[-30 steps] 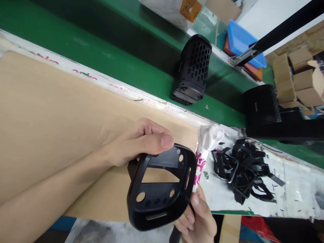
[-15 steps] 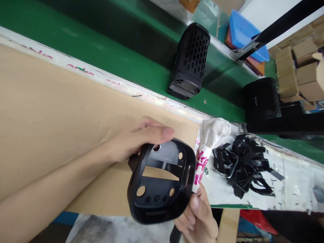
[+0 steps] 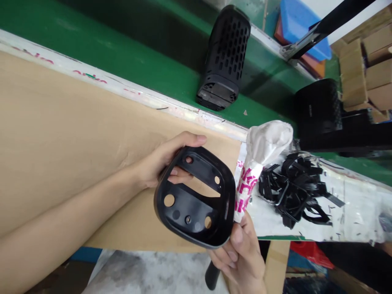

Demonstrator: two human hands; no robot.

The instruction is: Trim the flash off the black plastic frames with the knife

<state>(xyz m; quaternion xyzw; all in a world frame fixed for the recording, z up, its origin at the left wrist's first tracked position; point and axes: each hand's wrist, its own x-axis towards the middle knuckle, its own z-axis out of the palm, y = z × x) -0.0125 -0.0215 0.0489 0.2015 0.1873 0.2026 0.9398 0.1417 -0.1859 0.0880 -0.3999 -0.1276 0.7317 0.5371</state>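
Left fingers (image 3: 196,140) grip 1 black frame (image 3: 191,206) while right fingers (image 3: 241,241) clasp a white-wrapped tool (image 3: 248,177), seemingly by its handle (image 3: 212,276).

You hold a black, round-cornered shell (image 3: 196,205), its open side tilted toward you, holes and a slot through its floor, beside a white-wrapped, black-handled tool (image 3: 251,173).

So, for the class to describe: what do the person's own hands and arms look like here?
Both are bare: the left hand and right hand show no gloves, rings or markings. The left forearm has no sleeve or watch in view; most of the right forearm is out of frame.
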